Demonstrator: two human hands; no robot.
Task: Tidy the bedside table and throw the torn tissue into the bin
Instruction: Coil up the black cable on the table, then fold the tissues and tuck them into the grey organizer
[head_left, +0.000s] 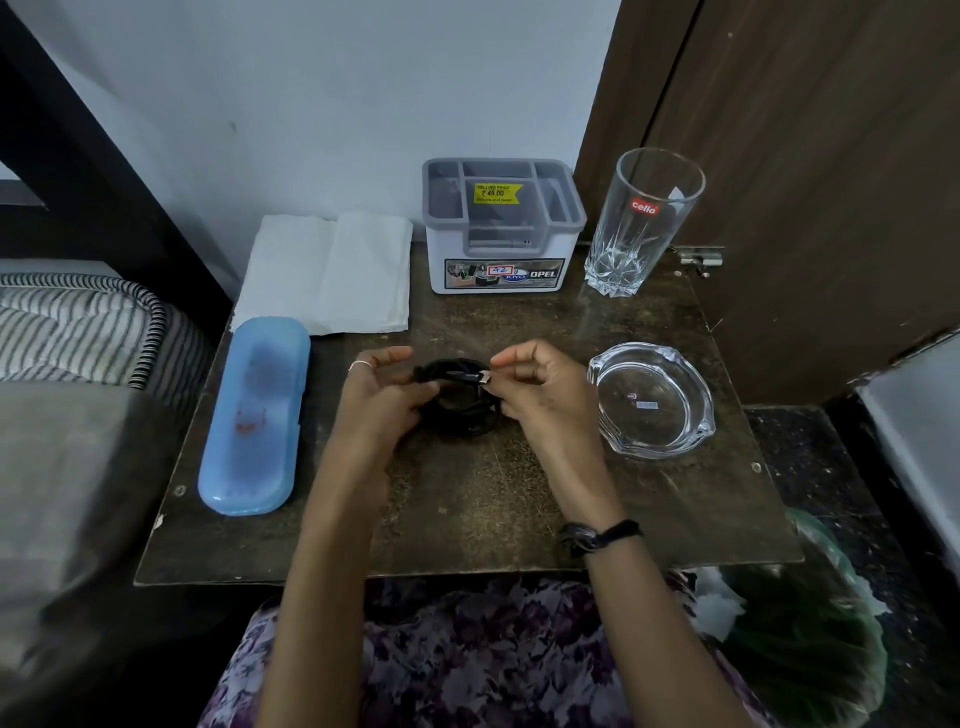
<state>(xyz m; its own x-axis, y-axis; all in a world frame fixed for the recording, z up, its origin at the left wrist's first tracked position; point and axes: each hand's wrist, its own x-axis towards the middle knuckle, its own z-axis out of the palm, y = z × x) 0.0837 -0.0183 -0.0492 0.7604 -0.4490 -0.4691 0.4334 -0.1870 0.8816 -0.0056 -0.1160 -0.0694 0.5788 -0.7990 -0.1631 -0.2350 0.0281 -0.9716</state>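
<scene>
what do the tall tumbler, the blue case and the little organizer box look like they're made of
The tumbler looks like clear glass: see-through, with cut facets at its thick base. The blue case seems to be frosted, translucent plastic, dark shapes showing faintly through. The organizer box looks like matte plastic, grey top on a white body.

Dark mottled surface (467, 499) fills frame centre; blue oblong case (254, 415) along its left edge; folded white tissue (332, 273) at upper left corner; grey-and-white organiser box (501, 228) at back centre; tall clear glass (644, 221) upper right; glass ashtray (649, 400) right of centre; coiled black cable (457, 397) mid-surface.
</scene>
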